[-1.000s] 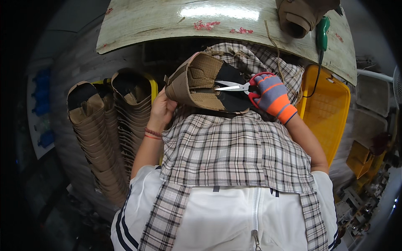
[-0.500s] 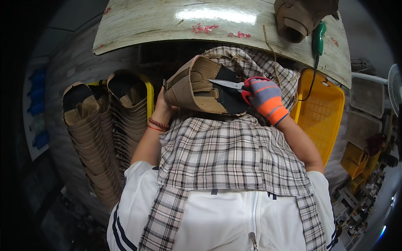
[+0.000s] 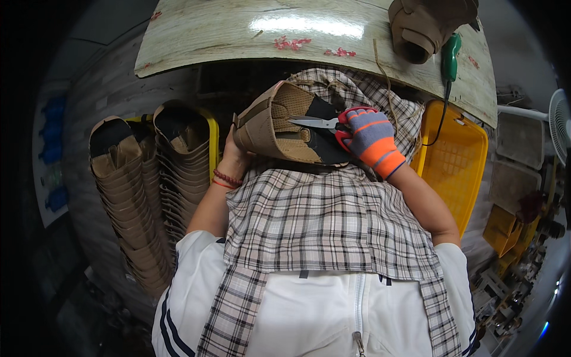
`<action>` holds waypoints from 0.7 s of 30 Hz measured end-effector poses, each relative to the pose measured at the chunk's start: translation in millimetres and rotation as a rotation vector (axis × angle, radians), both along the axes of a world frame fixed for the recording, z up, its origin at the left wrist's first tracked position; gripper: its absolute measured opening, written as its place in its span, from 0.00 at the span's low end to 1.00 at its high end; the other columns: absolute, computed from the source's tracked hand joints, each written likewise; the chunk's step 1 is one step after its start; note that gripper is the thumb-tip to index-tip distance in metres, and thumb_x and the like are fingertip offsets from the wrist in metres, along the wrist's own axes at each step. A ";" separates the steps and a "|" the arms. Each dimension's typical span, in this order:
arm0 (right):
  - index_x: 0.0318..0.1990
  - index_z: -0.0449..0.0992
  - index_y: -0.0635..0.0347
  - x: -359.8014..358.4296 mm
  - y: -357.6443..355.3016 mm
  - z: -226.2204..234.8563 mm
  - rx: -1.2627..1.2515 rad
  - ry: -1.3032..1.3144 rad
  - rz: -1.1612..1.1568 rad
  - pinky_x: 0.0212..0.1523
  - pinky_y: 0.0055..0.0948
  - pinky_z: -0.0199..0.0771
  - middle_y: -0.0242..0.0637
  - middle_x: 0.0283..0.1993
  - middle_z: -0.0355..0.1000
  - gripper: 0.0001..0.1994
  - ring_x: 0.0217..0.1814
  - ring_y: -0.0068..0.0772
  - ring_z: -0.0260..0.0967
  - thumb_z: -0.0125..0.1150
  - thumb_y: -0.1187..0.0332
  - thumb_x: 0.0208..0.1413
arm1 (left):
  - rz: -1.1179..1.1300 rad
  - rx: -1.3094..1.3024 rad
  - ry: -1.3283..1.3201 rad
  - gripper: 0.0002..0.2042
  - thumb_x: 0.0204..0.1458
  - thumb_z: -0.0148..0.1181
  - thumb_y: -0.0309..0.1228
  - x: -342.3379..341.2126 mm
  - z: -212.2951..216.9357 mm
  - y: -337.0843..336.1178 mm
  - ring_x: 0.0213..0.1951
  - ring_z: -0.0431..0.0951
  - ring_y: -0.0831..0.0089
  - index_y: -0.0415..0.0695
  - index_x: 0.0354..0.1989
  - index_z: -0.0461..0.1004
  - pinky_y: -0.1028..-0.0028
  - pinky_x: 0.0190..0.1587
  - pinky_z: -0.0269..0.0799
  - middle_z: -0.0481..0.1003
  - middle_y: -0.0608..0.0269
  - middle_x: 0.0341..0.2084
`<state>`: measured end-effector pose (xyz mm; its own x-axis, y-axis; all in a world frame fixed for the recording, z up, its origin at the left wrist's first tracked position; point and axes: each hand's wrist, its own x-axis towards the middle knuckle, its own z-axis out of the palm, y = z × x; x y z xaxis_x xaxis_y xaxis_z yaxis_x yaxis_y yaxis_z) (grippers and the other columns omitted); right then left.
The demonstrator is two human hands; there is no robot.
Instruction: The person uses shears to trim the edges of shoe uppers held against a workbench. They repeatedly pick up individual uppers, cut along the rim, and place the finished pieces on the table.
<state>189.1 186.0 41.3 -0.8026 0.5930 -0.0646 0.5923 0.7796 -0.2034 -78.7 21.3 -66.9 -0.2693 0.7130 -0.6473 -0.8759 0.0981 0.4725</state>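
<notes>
My bare left hand (image 3: 237, 149) grips a brown shoe upper (image 3: 253, 128) by its left side; most of its fingers are hidden behind it. The upper lies tilted, with its tan mesh inside and black heel lining facing up. My right hand (image 3: 372, 137), in a grey and orange glove, is closed round the red handles of a pair of scissors (image 3: 318, 123). Their blades reach left over the opening of the upper, tips near the tan lining. Whether they touch it I cannot tell.
Nested stacks of brown shoe uppers (image 3: 128, 208) stand to my left by a yellow crate rim (image 3: 212, 140). Ahead is a table (image 3: 214, 44) bearing more brown uppers (image 3: 416, 30) and a green-handled corded tool (image 3: 452, 59). A yellow basket (image 3: 458, 172) sits at the right.
My right hand has shifted slightly left and nearer to me, carrying the scissors' tips further over the inside of the upper. My left hand keeps its hold almost unmoved.
</notes>
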 end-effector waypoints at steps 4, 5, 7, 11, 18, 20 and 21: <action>0.40 0.77 0.52 -0.2 -7.4 6.8 -0.068 -0.003 -0.050 0.42 0.39 0.73 0.39 0.36 0.75 0.17 0.41 0.43 0.73 0.71 0.59 0.42 | -0.003 -0.009 0.005 0.15 0.56 0.62 0.30 3.8 10.4 2.1 0.41 0.80 0.71 0.38 0.50 0.75 0.71 0.44 0.78 0.79 0.61 0.41; 0.40 0.77 0.52 -0.7 -9.1 9.0 -0.076 0.008 -0.056 0.42 0.39 0.73 0.39 0.36 0.75 0.16 0.41 0.43 0.73 0.70 0.59 0.42 | -0.001 0.008 0.004 0.15 0.55 0.63 0.30 3.9 11.5 2.4 0.41 0.80 0.71 0.38 0.50 0.75 0.71 0.44 0.78 0.79 0.61 0.41; 0.38 0.77 0.52 -1.9 -11.0 10.2 -0.039 0.000 -0.054 0.40 0.39 0.74 0.38 0.35 0.76 0.14 0.39 0.43 0.74 0.70 0.61 0.43 | 0.009 -0.002 0.017 0.16 0.54 0.65 0.30 4.2 8.9 2.8 0.41 0.80 0.71 0.39 0.50 0.76 0.71 0.43 0.78 0.79 0.62 0.41; 0.37 0.77 0.52 -0.4 -14.4 9.8 -0.020 0.055 -0.042 0.38 0.39 0.74 0.37 0.33 0.76 0.13 0.38 0.43 0.74 0.71 0.62 0.44 | -0.006 -0.011 0.024 0.17 0.52 0.67 0.29 4.3 8.5 2.4 0.41 0.80 0.71 0.39 0.50 0.76 0.71 0.43 0.78 0.79 0.63 0.40; 0.36 0.77 0.53 -1.3 -18.8 10.5 -0.022 0.037 -0.077 0.36 0.39 0.74 0.37 0.33 0.76 0.13 0.36 0.43 0.74 0.70 0.61 0.44 | -0.032 -0.026 0.075 0.20 0.50 0.69 0.31 2.3 3.1 -0.7 0.42 0.80 0.71 0.40 0.51 0.75 0.70 0.44 0.78 0.79 0.64 0.42; 0.36 0.77 0.52 -2.1 -18.8 11.0 -0.012 0.091 -0.052 0.35 0.39 0.74 0.37 0.33 0.75 0.13 0.35 0.44 0.74 0.69 0.60 0.45 | -0.034 -0.024 0.051 0.20 0.49 0.70 0.31 0.7 2.3 -0.6 0.42 0.80 0.71 0.40 0.51 0.75 0.70 0.44 0.78 0.79 0.64 0.42; 0.37 0.77 0.52 -2.1 -19.4 11.7 -0.008 0.077 -0.055 0.35 0.40 0.74 0.38 0.33 0.75 0.13 0.35 0.44 0.74 0.69 0.60 0.45 | -0.029 -0.039 0.060 0.20 0.49 0.70 0.30 0.9 2.5 0.2 0.42 0.79 0.71 0.40 0.51 0.75 0.71 0.44 0.78 0.79 0.64 0.42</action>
<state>187.0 166.7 53.1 -0.7714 0.6363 -0.0087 0.6168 0.7443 -0.2562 -77.7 21.4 -64.4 -0.2885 0.6954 -0.6581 -0.8425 0.1422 0.5196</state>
